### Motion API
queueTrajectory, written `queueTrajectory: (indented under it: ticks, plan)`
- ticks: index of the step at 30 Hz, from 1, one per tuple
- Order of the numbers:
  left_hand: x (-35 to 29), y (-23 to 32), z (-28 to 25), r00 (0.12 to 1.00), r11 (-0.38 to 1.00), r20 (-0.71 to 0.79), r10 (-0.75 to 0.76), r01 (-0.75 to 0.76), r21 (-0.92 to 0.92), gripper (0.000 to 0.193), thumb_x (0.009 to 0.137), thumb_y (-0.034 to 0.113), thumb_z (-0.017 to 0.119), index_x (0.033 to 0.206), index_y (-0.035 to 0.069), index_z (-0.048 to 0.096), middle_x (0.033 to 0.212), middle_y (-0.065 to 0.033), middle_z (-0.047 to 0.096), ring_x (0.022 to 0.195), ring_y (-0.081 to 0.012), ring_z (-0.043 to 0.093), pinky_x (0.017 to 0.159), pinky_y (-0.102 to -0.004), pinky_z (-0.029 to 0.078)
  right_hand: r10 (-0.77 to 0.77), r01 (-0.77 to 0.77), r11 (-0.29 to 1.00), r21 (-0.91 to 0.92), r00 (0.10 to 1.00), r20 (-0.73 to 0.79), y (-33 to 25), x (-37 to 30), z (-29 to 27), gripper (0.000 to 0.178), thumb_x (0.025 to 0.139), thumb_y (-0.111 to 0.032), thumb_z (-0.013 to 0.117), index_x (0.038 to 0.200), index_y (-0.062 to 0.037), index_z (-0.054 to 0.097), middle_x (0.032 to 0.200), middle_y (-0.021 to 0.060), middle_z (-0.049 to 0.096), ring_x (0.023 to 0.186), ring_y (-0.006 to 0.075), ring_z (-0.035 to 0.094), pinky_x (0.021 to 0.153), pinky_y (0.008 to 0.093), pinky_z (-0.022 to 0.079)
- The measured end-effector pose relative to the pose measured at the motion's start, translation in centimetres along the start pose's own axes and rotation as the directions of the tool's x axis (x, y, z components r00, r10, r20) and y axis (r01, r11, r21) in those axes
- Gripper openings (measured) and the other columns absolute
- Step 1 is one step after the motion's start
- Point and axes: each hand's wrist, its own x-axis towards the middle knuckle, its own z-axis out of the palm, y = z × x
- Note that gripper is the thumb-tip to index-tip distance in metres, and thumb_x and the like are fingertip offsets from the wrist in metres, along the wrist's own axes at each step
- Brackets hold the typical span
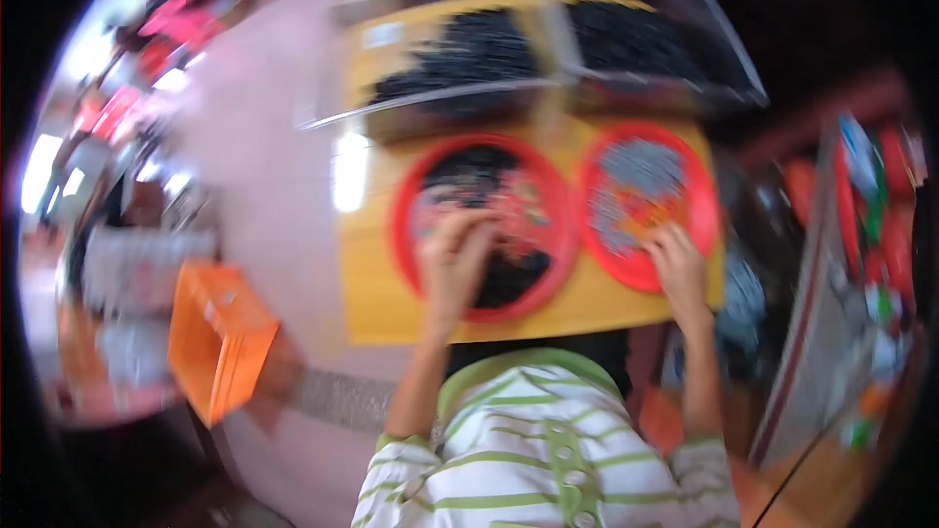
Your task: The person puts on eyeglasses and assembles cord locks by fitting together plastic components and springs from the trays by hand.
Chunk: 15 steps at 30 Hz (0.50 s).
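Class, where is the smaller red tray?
In the head view, the smaller tray is right of the larger tray on the yellow table, by the right hand.

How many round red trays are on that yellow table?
2. The left tray is under the left hand; the right tray is beside it, with the right hand at its lower edge. Others could be hidden farther back on the table.

Red tray, black and pink pieces inside, smaller tray beside, grey-orange pieces
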Motion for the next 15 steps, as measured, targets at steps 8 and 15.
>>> queueTrajectory:
  ticks: [8, 15]
  plan:
    - [-2.9, 2.8, 3.7, 0.996, 0.964, 0.085, 0.031, -0.007, -0.267, 0.015, 0.082, -0.007, 0.056, 0.096, -0.002, 0.059, 0.083, -0.0109, 0.059, 0.071, -0.0155, 0.063, 0.062, -0.0279, 0.05, 0.196, -0.201, 0.952, 0.229, 0.98, 0.045, -1.0, -1.3, -1.3, 0.005, 0.087, -0.001, 0.055, 0.089, 0.0016, 0.051, 0.077, 0.0117, 0.054, 0.068, 0.0217, 0.055, 0.061, 0.0319, 0.045]
    - [-3.3, 3.3, 7.2, 0.981, 0.935, 0.097, 0.171, -0.13, -0.33, 0.027, 0.076, -0.008, 0.059, 0.101, 0.001, 0.059, 0.087, -0.0134, 0.058, 0.08, -0.0276, 0.062, 0.069, -0.034, 0.049, 0.159, -0.156, 0.959, 0.238, 0.987, 0.003, 0.8, -0.5, -1.6, 0.006, 0.089, -0.003, 0.057, 0.094, 0.0003, 0.056, 0.079, 0.0025, 0.054, 0.066, 0.0071, 0.049, 0.055, 0.0236, 0.042]
